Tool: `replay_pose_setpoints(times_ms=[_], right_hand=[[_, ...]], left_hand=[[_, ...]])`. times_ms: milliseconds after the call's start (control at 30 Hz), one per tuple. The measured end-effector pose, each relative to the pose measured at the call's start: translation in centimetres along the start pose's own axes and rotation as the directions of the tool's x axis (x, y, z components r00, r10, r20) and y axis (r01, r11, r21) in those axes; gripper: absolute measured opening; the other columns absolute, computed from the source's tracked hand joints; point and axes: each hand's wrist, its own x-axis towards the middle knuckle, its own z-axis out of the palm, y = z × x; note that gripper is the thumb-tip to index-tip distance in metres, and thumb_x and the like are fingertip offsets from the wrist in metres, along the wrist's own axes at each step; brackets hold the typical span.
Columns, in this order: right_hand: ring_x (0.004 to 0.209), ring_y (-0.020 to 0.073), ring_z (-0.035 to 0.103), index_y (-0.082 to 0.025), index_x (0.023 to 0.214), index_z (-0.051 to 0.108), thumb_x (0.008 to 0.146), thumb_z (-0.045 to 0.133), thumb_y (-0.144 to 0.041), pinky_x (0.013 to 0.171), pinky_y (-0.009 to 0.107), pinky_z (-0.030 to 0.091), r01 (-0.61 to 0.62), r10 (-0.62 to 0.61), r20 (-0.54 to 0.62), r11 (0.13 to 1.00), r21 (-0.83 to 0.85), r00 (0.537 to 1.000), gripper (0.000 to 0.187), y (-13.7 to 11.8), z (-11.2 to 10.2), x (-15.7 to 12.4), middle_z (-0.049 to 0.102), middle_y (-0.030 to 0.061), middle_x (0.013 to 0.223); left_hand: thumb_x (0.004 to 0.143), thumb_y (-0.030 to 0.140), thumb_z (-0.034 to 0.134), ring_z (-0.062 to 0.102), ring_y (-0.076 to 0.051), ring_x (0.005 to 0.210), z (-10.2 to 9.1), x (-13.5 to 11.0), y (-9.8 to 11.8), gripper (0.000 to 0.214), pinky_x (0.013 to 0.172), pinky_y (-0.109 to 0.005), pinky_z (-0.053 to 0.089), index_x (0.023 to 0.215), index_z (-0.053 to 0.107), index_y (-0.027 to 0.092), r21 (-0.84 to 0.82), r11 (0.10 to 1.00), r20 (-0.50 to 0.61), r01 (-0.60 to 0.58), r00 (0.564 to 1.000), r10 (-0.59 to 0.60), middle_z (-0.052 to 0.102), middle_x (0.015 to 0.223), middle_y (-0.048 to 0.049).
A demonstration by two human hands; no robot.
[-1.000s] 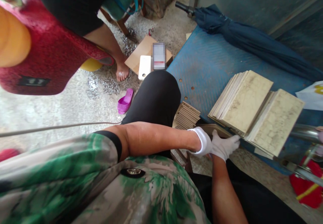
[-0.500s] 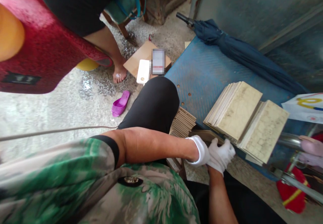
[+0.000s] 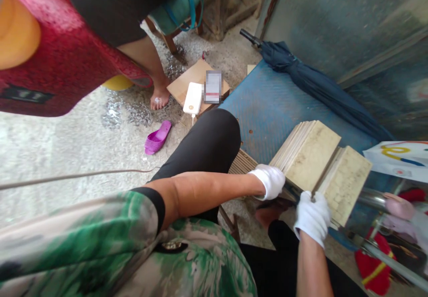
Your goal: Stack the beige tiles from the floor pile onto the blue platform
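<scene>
Boards, pale and mottled, gathered in two blocks at the near edge of a blue worktop [image 3: 261,105]: a larger stack [image 3: 312,152] to the left and a smaller stack [image 3: 349,183] beside it, a narrow gap between them. Left hand [image 3: 271,182], gloved, has its fingers curled in beside the near left corner of the larger stack; whether they grasp anything cannot be told. Right hand [image 3: 312,216], also gloved, has its fingers bent at the near end of the gap, against the stacks; a grip cannot be confirmed. A ribbed brown stack [image 3: 243,161] is partly visible off the worktop's near left edge. An umbrella [image 3: 310,80] lies along the far edge. Judged from this arrangement, collecting into blocks is done for the boards shown; their sides look slightly uneven, and how many remain to be handled cannot be determined.
</scene>
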Motion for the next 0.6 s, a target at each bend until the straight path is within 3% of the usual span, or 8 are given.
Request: replay_pose_setpoints(times_ms=[133,233,433,600], right_hand=[[0.074,0.022,0.051,-0.017,0.092,0.066,0.088,0.039,-0.031,0.074,0.034,0.04,0.053,-0.045,0.109,0.996,-0.076,0.993,0.031,0.5,-0.1,1.0,0.062,0.0091,0.083],[0.069,0.0187,0.045,-0.019,0.086,0.063,0.09,0.04,-0.03,0.069,0.032,0.036,0.032,-0.02,0.155,0.996,-0.08,0.988,0.026,0.6,-0.1,1.1,0.059,0.0063,0.078],[0.089,0.023,0.054,-0.016,0.102,0.068,0.089,0.045,-0.034,0.083,0.032,0.041,-0.039,0.033,0.136,0.998,0.046,0.99,0.032,0.9,0.6,1.2,0.066,0.0113,0.099],[0.097,0.0252,0.056,-0.016,0.104,0.069,0.086,0.047,-0.038,0.088,0.033,0.043,-0.087,0.075,0.121,0.992,0.094,0.99,0.037,1.0,1.1,1.4,0.067,0.0124,0.106]], left_hand=[[0.093,0.039,0.053,0.068,-0.028,0.103,1.1,1.3,-0.8,0.041,0.082,-0.033,0.055,0.12,0.062,0.009,-0.131,0.985,0.018,0.111,0.994,-0.11,0.068,0.112,-0.0165],[0.092,0.039,0.055,0.067,-0.027,0.105,1.8,1.6,-1.0,0.046,0.081,-0.032,0.054,0.127,0.055,0.01,-0.162,0.982,0.003,0.098,0.995,-0.098,0.068,0.115,-0.0155],[0.091,0.043,0.056,0.066,-0.028,0.107,2.2,1.8,-0.8,0.053,0.082,-0.032,0.052,0.13,0.048,0.008,-0.196,0.979,0.003,0.062,0.998,-0.062,0.067,0.116,-0.0162],[0.09,0.044,0.058,0.066,-0.027,0.11,1.7,2.0,-0.8,0.056,0.085,-0.03,0.051,0.131,0.046,0.007,-0.251,0.967,0.034,0.051,0.998,-0.044,0.066,0.119,-0.017]])
